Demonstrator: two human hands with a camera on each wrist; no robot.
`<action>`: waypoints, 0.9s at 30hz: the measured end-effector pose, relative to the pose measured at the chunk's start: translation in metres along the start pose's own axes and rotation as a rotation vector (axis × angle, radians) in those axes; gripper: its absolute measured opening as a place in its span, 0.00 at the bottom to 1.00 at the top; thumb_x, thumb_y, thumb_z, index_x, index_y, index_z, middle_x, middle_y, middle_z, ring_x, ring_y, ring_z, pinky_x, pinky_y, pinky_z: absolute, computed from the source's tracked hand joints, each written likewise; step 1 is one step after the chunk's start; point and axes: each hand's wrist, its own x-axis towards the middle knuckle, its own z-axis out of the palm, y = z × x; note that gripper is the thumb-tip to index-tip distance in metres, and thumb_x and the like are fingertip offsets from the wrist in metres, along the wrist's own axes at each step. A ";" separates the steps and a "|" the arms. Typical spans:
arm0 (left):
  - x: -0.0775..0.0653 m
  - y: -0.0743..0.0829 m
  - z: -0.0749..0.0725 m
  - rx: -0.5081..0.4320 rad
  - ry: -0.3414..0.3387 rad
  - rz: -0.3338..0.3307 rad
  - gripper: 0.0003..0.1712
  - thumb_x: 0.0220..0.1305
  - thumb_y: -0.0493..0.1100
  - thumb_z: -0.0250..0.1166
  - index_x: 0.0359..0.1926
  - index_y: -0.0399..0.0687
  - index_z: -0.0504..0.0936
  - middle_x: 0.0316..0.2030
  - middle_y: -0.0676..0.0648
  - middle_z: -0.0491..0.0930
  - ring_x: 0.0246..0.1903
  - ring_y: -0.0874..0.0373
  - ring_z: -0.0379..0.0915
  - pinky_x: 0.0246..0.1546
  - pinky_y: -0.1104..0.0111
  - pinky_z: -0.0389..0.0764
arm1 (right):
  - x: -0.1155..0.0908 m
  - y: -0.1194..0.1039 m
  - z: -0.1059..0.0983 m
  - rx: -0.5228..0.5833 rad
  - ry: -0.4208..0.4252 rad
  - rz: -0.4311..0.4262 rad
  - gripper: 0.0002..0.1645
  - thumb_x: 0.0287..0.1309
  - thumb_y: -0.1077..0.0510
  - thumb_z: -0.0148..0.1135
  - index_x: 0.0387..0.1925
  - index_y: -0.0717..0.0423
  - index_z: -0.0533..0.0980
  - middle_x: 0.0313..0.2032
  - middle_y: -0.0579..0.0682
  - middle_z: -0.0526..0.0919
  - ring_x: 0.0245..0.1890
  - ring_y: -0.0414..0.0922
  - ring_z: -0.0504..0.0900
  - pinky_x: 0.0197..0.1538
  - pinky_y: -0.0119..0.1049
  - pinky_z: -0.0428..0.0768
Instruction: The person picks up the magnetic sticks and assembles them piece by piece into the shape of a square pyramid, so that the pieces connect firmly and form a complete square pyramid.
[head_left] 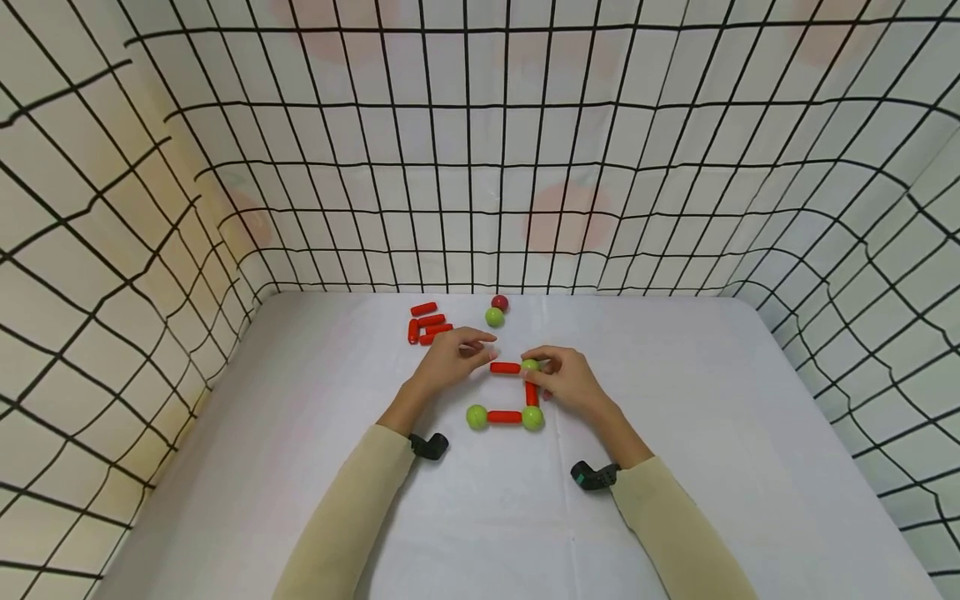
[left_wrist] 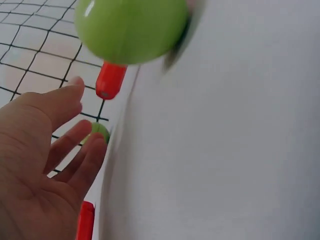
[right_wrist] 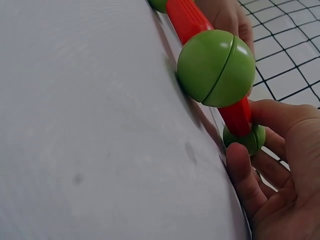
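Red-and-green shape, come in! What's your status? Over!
Right hand gripping far-right corner's green ball. Left hand empty, near far red stick. Red-and-green shape: left side open. Loose red sticks farther off, clear of it.

White tabletop (head_left: 750,433), faint creases at near middle. Black wire grid (head_left: 468,106) stands along the far edge and both left and right sides, wires bent in places, curved at the far corners. Pale backdrop (head_left: 442,75) behind the grid, yellowish toward the left, with blurred pinkish round patches (head_left: 567,229) on the far side, details too faint to tell.
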 end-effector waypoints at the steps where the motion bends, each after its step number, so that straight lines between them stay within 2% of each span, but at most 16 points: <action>1: 0.001 0.000 -0.001 -0.004 0.009 -0.008 0.22 0.67 0.50 0.72 0.58 0.48 0.86 0.56 0.49 0.84 0.53 0.54 0.83 0.58 0.61 0.84 | 0.000 0.001 -0.001 0.001 0.001 0.000 0.19 0.62 0.51 0.73 0.54 0.47 0.84 0.35 0.50 0.87 0.19 0.48 0.81 0.27 0.35 0.81; 7: 0.013 -0.001 -0.003 0.014 0.051 -0.057 0.29 0.64 0.53 0.74 0.63 0.49 0.82 0.62 0.48 0.80 0.55 0.50 0.82 0.57 0.59 0.85 | -0.001 0.006 -0.003 0.036 -0.010 -0.004 0.18 0.62 0.51 0.73 0.54 0.46 0.84 0.34 0.51 0.87 0.19 0.48 0.82 0.28 0.36 0.83; 15: 0.036 0.000 0.000 0.068 0.089 -0.123 0.39 0.57 0.58 0.78 0.67 0.53 0.78 0.66 0.47 0.76 0.52 0.50 0.82 0.53 0.61 0.86 | -0.002 0.008 -0.005 0.071 -0.008 -0.008 0.18 0.61 0.52 0.74 0.53 0.47 0.85 0.33 0.51 0.87 0.20 0.48 0.81 0.28 0.36 0.84; 22: 0.050 0.000 0.004 0.145 0.096 -0.196 0.34 0.61 0.55 0.76 0.67 0.58 0.79 0.64 0.49 0.78 0.47 0.53 0.82 0.49 0.65 0.87 | -0.001 0.011 -0.005 0.095 -0.011 -0.019 0.20 0.60 0.51 0.75 0.53 0.49 0.85 0.33 0.53 0.87 0.20 0.49 0.81 0.27 0.36 0.84; 27: 0.053 0.002 0.006 0.145 0.093 -0.202 0.25 0.65 0.50 0.73 0.62 0.56 0.81 0.58 0.49 0.83 0.46 0.52 0.82 0.49 0.62 0.87 | -0.001 0.010 -0.004 0.101 0.000 -0.032 0.19 0.60 0.52 0.76 0.52 0.50 0.85 0.31 0.52 0.87 0.19 0.48 0.81 0.27 0.36 0.84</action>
